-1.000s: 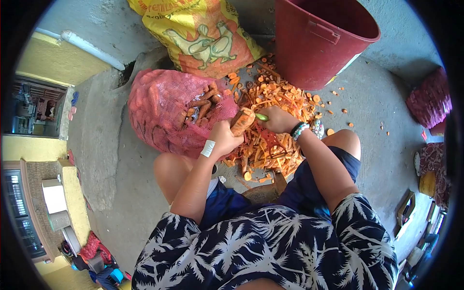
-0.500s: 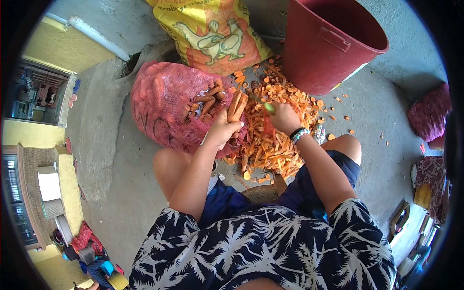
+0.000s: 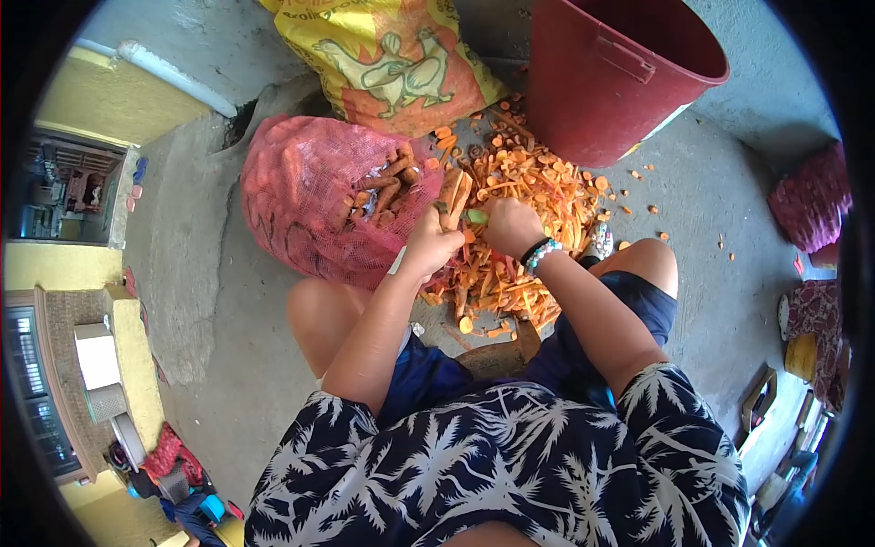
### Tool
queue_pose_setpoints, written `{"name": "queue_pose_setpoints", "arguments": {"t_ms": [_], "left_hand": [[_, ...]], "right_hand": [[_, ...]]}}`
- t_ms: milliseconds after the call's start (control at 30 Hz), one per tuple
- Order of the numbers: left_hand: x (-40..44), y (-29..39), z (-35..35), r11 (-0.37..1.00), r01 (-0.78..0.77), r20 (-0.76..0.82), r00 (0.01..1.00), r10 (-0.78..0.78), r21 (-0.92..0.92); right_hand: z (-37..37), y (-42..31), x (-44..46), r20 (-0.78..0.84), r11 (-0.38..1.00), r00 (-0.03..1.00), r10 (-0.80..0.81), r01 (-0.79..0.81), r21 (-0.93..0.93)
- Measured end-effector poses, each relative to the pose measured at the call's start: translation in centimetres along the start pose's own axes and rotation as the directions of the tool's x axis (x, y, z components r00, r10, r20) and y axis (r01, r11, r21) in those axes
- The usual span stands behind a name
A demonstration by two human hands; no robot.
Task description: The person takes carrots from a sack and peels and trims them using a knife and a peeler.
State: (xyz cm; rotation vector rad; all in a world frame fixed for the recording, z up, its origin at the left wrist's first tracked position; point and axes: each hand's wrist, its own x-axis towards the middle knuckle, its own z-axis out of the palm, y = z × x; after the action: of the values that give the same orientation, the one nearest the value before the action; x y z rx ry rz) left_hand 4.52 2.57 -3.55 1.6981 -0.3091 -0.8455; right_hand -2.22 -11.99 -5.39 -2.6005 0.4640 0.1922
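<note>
Concrete floor [image 3: 251, 365] spreads below me, with a heap of orange peelings and slices [image 3: 538, 219] between the mesh sack [image 3: 301, 196] and the red bin [image 3: 611, 100]. A yellow feed bag [image 3: 392, 68] leans behind. I see the left hand [image 3: 433, 244] with its fingers wrapped round a carrot [image 3: 453, 196], tilted upward beside the sack's open mouth, where unpeeled carrots [image 3: 387, 190] show. Just beside it, the right hand [image 3: 512, 226] has its fingers closed on a green-ended tool [image 3: 477, 216], over the heap.
</note>
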Motion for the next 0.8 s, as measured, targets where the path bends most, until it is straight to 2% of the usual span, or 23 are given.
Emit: {"name": "queue_pose_setpoints", "arguments": {"t_ms": [67,133,200,267,300,333,367,400,433,467,533,633,667,733,800], "left_hand": [[0.3,-0.1,-0.1,0.998,0.054,0.027,0.998,-0.053,-0.028],[0.4,0.2,-0.2,0.993,0.101,0.047,0.994,-0.098,-0.059],[0.3,0.4,-0.1,0.983,0.146,0.047,0.989,-0.141,-0.115],[0.5,0.6,-0.3,0.976,0.158,0.055,0.987,-0.151,-0.149],[0.5,0.6,-0.4,0.968,0.172,0.065,0.985,-0.162,-0.182],[0.1,1.2,-0.2,0.968,0.171,0.064,0.985,-0.162,-0.182],[-0.7,1.8,0.0,0.955,0.239,0.128,0.967,-0.219,-0.174],[-1.4,2.2,0.3,0.938,0.306,0.192,0.942,-0.275,-0.160],[-1.7,0.9,0.2,0.924,0.333,0.288,0.918,-0.273,-0.186],[-2.4,0.4,0.3,0.918,0.303,0.295,0.929,-0.224,-0.257],[-2.4,-0.6,-0.5,0.935,0.216,0.149,0.972,-0.179,-0.283],[-1.0,-1.1,-2.8,0.917,0.147,0.030,0.989,-0.146,-0.371],[-0.6,-1.1,-3.1,0.915,0.140,0.022,0.990,-0.142,-0.378],[0.0,-0.5,-3.3,0.838,-0.048,-0.081,0.997,0.004,-0.543],[0.2,0.1,-3.4,0.830,-0.070,-0.090,0.996,0.024,-0.553]], "right_hand": [[0.1,0.3,0.6,-0.015,1.000,1.000,0.001,-0.001,-0.022],[0.1,0.3,1.1,-0.051,0.998,0.997,0.060,-0.059,0.032],[0.1,0.3,1.5,-0.015,0.998,0.998,0.064,-0.064,0.023],[0.4,0.2,1.9,-0.136,0.999,0.991,0.004,-0.011,-0.047],[0.7,0.4,2.3,-0.135,0.999,0.991,0.003,-0.009,-0.046],[0.9,0.8,3.1,-0.105,0.991,0.991,0.083,-0.093,-0.100],[0.8,1.5,4.0,-0.079,0.972,0.983,0.164,-0.175,-0.155],[-0.2,3.2,5.5,0.121,0.931,0.958,0.262,-0.217,-0.293],[-1.0,5.3,6.1,0.078,0.919,0.918,0.388,-0.379,-0.110],[-0.2,7.2,7.0,-0.017,0.904,0.916,0.401,-0.399,-0.156],[0.0,8.3,8.3,-0.030,0.928,0.938,0.344,-0.345,-0.141],[-0.4,6.8,7.4,-0.089,0.930,0.932,0.352,-0.359,-0.082],[-0.6,6.5,7.1,-0.110,0.930,0.931,0.348,-0.358,-0.086],[-1.9,5.7,6.5,-0.135,0.929,0.929,0.346,-0.359,-0.093],[-3.4,5.4,6.1,-0.172,0.942,0.931,0.322,-0.333,-0.039]]}}
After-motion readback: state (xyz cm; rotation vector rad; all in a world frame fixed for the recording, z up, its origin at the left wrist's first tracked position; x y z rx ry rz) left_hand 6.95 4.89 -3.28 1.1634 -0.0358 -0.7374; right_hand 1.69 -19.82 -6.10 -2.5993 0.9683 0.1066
